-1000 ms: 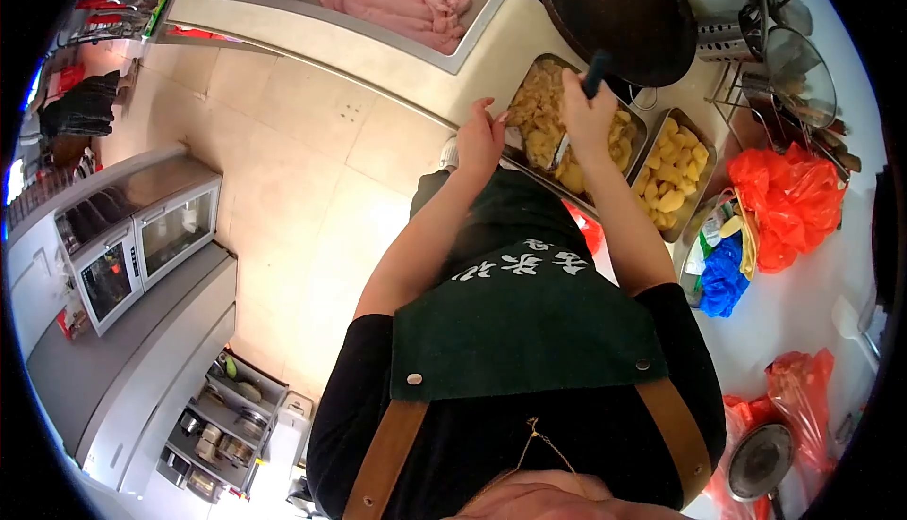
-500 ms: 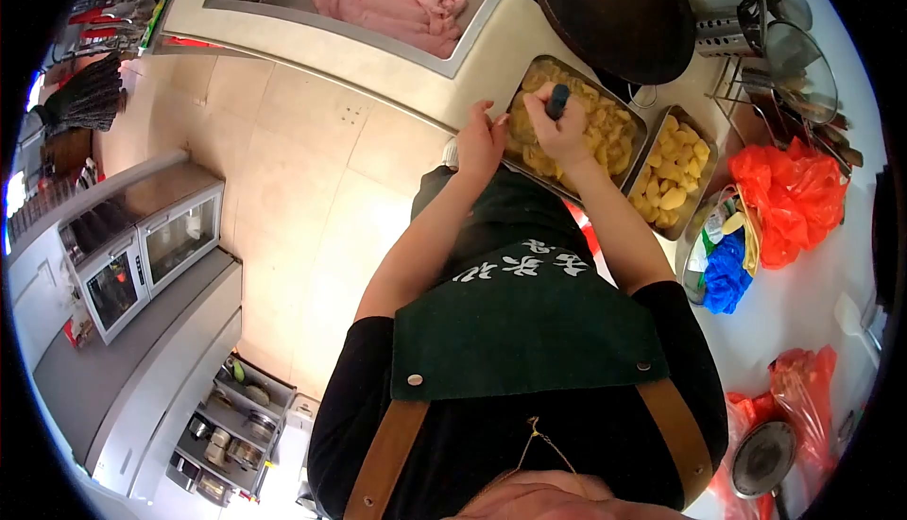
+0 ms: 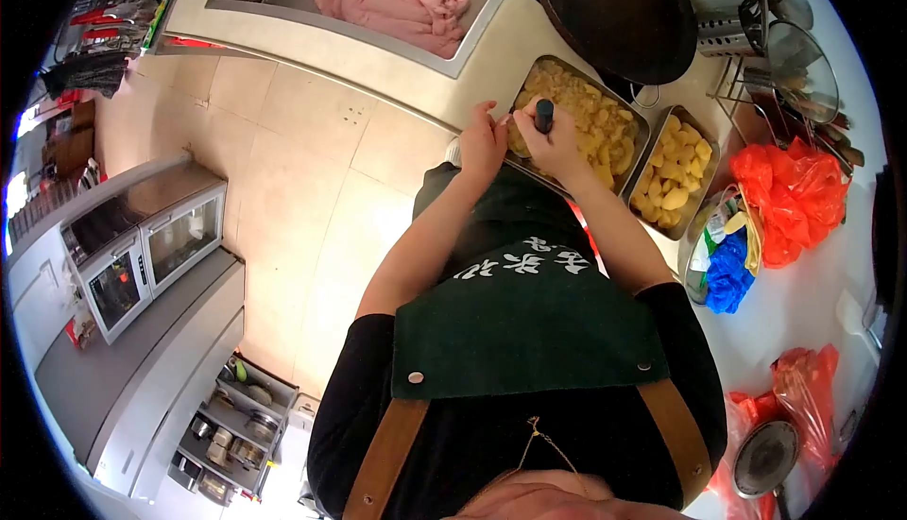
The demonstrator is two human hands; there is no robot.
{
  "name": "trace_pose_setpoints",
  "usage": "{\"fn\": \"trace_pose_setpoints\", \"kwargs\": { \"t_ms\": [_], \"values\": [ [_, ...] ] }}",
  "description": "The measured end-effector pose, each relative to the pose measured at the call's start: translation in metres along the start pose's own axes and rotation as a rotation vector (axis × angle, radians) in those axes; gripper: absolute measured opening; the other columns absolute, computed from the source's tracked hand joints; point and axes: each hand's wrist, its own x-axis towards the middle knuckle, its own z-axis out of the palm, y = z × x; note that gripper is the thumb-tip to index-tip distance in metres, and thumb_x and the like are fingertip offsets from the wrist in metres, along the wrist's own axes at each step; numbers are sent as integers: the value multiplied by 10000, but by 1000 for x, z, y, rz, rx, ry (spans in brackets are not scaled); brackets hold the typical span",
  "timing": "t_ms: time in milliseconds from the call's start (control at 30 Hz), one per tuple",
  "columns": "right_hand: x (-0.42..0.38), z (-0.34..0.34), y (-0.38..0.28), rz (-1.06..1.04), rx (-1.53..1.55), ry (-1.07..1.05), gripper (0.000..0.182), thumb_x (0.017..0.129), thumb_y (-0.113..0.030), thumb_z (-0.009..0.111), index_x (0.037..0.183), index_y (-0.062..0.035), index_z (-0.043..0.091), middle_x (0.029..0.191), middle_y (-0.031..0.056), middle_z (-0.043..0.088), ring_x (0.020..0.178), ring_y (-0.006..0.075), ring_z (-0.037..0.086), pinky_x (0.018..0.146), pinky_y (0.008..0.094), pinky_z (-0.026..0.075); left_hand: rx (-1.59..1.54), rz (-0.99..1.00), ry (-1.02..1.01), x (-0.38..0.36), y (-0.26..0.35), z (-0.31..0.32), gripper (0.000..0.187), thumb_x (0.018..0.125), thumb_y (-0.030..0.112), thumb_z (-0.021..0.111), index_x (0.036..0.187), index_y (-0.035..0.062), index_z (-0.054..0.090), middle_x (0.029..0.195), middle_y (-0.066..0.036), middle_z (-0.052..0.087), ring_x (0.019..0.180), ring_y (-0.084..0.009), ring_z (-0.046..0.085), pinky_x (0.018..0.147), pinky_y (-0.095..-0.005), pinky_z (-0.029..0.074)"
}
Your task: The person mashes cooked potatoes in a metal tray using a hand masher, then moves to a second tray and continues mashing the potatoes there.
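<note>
Pieces of what looks like yellow potato [image 3: 605,133], many broken and sticking together, fill the larger metal tray [image 3: 648,133] on the table [image 3: 491,85]. Take that tray as the clock's centre, 12 at the picture's top. Over its 8 o'clock part, the right hand [image 3: 554,145] is wrapped round a dark handle [image 3: 544,116]; the tool's lower end is hidden. Within the last second this hand has shifted leftward, and the handle stands more upright, so the work probably now falls on the tray's left portion. The left hand [image 3: 484,145] is near the 9 o'clock edge, fingers bent and apart; whether they grip the rim I cannot tell.

Around this, a smaller tray [image 3: 702,187] sits just beside at 4, limiting sideways room, and a black pan [image 3: 619,15] crowds 1 o'clock. A strip of table runs toward the sink [image 3: 283,12] at 10, leaving some room there. The apron [image 3: 524,340] bounds 7 o'clock.
</note>
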Motion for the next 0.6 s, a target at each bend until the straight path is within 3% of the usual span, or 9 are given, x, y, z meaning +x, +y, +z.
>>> {"fn": "trace_pose_setpoints", "kwargs": {
  "t_ms": [133, 233, 333, 533, 600],
  "values": [
    [14, -6, 1, 76, 16, 27, 228, 844, -60, 567, 647, -48, 454, 553, -12, 453, 500, 70, 410, 468, 243, 331, 18, -18, -16, 3, 3, 0, 321, 872, 217, 589, 1112, 56, 450, 614, -121, 565, 556, -345, 565, 506, -438, 422],
    [23, -28, -23, 305, 244, 125, 241, 858, -66, 553, 638, -66, 454, 529, -16, 455, 458, 59, 408, 446, 238, 330, 49, -36, -36, 3, 3, -1, 323, 872, 215, 590, 1111, 49, 449, 624, -123, 568, 556, -344, 564, 502, -438, 422],
    [39, -47, -32, 50, 247, 116, 254, 871, -76, 549, 637, -69, 451, 504, -21, 449, 420, 59, 396, 410, 237, 307, 26, 22, -10, 3, 3, 0, 325, 873, 217, 590, 1108, 43, 448, 626, -122, 567, 557, -344, 564, 500, -435, 422],
    [60, -23, 3, -20, 75, 210, 244, 874, -58, 539, 644, -65, 458, 509, -10, 443, 425, 59, 402, 420, 222, 313, 29, 20, 8, 3, 4, -1, 314, 870, 207, 594, 1098, 40, 459, 624, -122, 567, 555, -342, 563, 499, -430, 426],
    [50, -16, 11, 86, -9, 85, 216, 864, -82, 555, 667, -50, 473, 527, -28, 454, 437, 48, 412, 417, 220, 309, 21, -5, -5, 1, 4, -1, 312, 867, 203, 597, 1095, 39, 461, 623, -122, 567, 553, -343, 562, 498, -428, 426]
  ]
}}
